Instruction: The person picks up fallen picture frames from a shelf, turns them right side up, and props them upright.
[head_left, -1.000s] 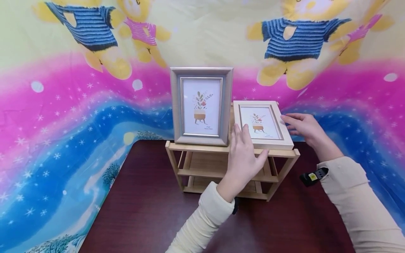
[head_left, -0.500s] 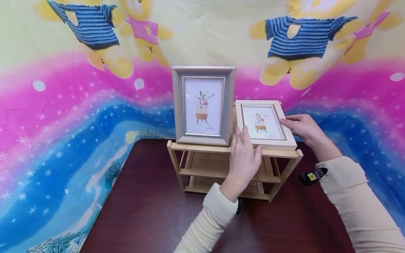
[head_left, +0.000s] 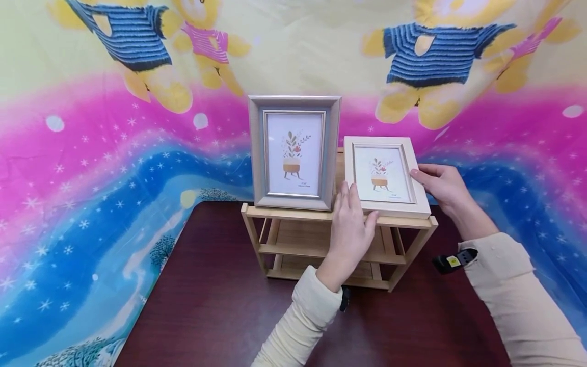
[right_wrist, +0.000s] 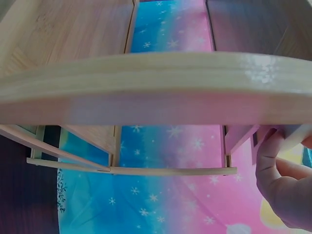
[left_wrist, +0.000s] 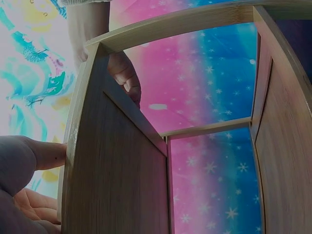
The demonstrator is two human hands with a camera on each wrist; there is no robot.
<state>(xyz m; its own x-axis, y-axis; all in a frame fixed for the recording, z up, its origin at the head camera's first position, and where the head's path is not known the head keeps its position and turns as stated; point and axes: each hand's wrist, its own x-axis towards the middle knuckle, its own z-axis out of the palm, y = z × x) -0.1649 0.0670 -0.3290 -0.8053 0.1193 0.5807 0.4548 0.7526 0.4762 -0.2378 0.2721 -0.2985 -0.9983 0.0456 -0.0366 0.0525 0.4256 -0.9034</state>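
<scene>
A cream picture frame [head_left: 387, 210] with a potted-plant print tilts at the right end of the wooden rack's top, its far edge raised. My right hand [head_left: 442, 188] pinches its right side, thumb on the front face; the right wrist view shows that hand [right_wrist: 287, 187] with fingers bent round the edge. Fairly straight fingers of my left hand [head_left: 350, 229] lie against the frame's lower left corner, thumb apart near the rack's front rail. A larger silver-grey picture frame [head_left: 258, 153] stands upright on the left half of the rack [head_left: 298, 250].
The tiered rack stands on a dark red-brown table [head_left: 206, 285]. Behind it hangs a bright cloth backdrop [head_left: 183, 153] with bears and snowflakes. The upright frame is close to my left hand's fingertips.
The cream frame lay nearly flat before; its far edge has now risen, tipping the print toward me. My right hand has closed its pinch on the side, while my left hand has stayed nearly in place.
</scene>
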